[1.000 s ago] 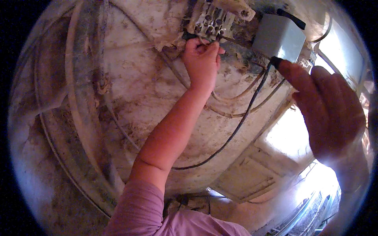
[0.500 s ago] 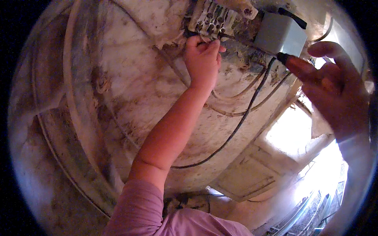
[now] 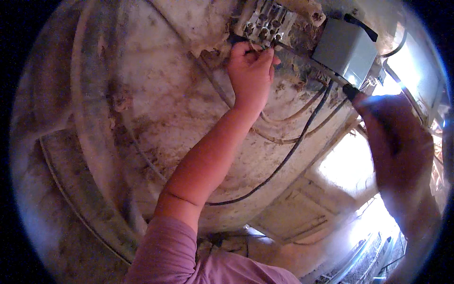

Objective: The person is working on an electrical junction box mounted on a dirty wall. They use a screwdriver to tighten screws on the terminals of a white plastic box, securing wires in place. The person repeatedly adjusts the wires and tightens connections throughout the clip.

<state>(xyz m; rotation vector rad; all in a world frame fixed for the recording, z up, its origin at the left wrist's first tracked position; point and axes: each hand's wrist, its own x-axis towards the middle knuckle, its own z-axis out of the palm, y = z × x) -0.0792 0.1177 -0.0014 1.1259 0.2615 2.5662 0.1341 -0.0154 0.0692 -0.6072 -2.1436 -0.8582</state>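
Fingers (image 3: 265, 56) pinched on terminal block (image 3: 265, 21)

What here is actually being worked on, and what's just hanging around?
In use:
- left hand pinching a wire at the terminal block
- right hand holding a black-tipped tool

Just there:
- grey box
- black cable
- pale loose wires
- rough plaster wall

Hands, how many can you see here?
2. The left hand pinches at the pale terminal block up top. The right hand sits blurred at right, beside a black cable.
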